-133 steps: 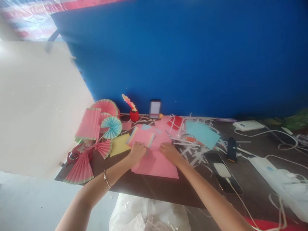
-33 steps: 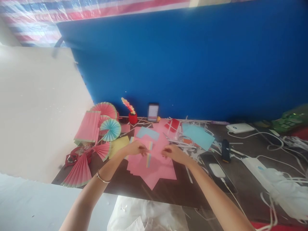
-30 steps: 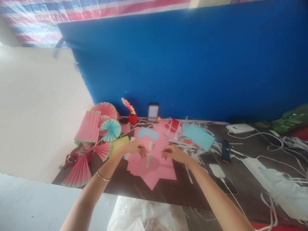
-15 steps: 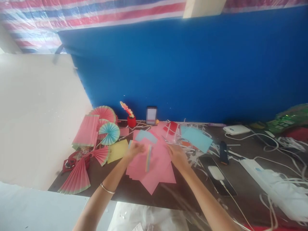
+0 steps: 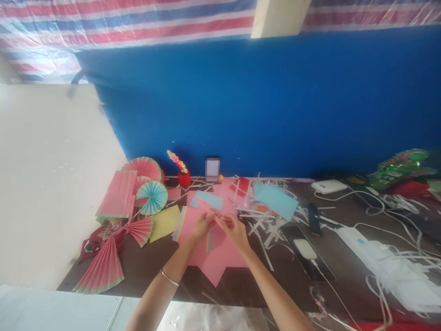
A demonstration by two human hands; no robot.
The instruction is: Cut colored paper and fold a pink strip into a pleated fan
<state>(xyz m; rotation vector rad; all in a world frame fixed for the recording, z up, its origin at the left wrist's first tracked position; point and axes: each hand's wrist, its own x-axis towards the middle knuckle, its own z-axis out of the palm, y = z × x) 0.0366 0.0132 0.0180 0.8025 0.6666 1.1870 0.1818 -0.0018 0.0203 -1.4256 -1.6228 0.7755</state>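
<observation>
Both of my hands meet over the pink paper sheets [image 5: 220, 262] at the middle of the table. My left hand [image 5: 203, 224] pinches a narrow pink paper strip [image 5: 204, 205], whose far end points up and left. Close by on the right, my right hand [image 5: 236, 231] has its fingers closed on the strip's near end. Beneath the hands, a striped yellow-and-blue strip [image 5: 208, 241] lies partly hidden on the pink sheets. A light blue paper piece [image 5: 212, 199] lies just beyond them.
Folded paper fans [image 5: 103, 266] and a yellow sheet [image 5: 166, 223] lie to the left. White paper scraps [image 5: 265, 230], a light blue sheet [image 5: 277, 201] and a dark phone [image 5: 294, 236] are on the right, with a white power strip [image 5: 365, 253] and cables beyond. A red pot [image 5: 184, 178] stands at the back.
My hands were apart and have come together over the pink sheets. A pink strip now shows between them. The view has shifted slightly.
</observation>
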